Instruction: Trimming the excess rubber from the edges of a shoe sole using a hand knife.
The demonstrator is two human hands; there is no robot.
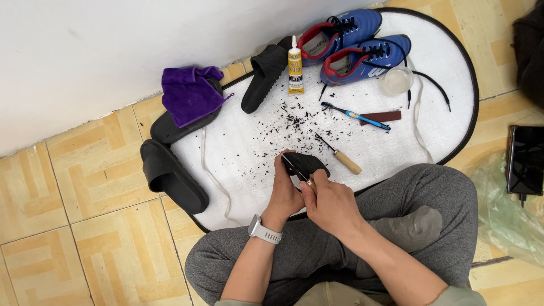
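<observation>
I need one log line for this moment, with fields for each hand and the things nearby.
left hand: holds black piece | right hand: holds blade on piece | nearby: awl, black scraps, mat

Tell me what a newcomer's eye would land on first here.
First, the two hands at the centre: the left hand grips a black sandal while the right hand works a thin blade against it. Black shavings are scattered over the white mat beyond. At the mat's far edge lie bright blue shoes beside a glue tube.

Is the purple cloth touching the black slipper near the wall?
Touching. The head view shows the purple cloth draped over the black slipper, covering its upper end with no gap between them.
</observation>
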